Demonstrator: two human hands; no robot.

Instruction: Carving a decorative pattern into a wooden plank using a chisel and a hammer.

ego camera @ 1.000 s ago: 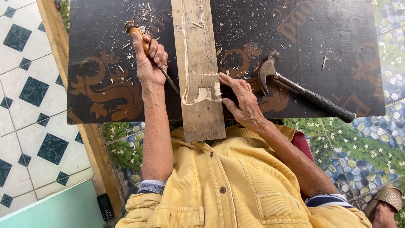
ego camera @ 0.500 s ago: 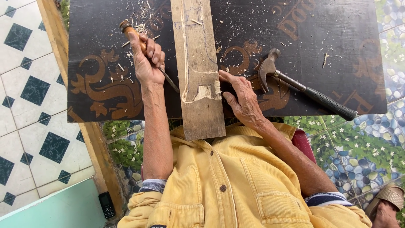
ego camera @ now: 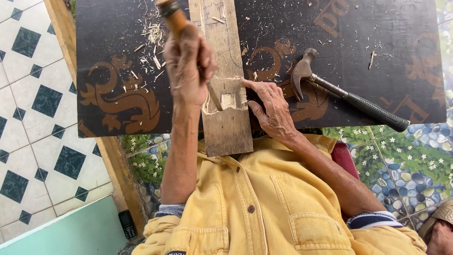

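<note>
My left hand (ego camera: 188, 66) is shut on a wooden-handled chisel (ego camera: 172, 16), whose blade tip rests in a pale carved notch on a narrow wooden plank (ego camera: 226, 130). The plank lies lengthwise on a black board with brown ornaments (ego camera: 358, 42). My right hand (ego camera: 271, 111) lies flat with its fingertips pressing the plank's right edge beside the notch; it holds nothing. A claw hammer (ego camera: 349, 97) with a black grip lies on the board just right of my right hand.
Wood shavings (ego camera: 151, 42) are scattered on the board left of the plank. A wooden beam (ego camera: 118, 165) runs along the board's left side, beside patterned floor tiles (ego camera: 33, 118). A small black phone (ego camera: 126, 223) lies low on the left.
My left hand has moved right with the chisel, bringing the blade from the board beside the plank into the notch. My right hand and the hammer have stayed put.
</note>
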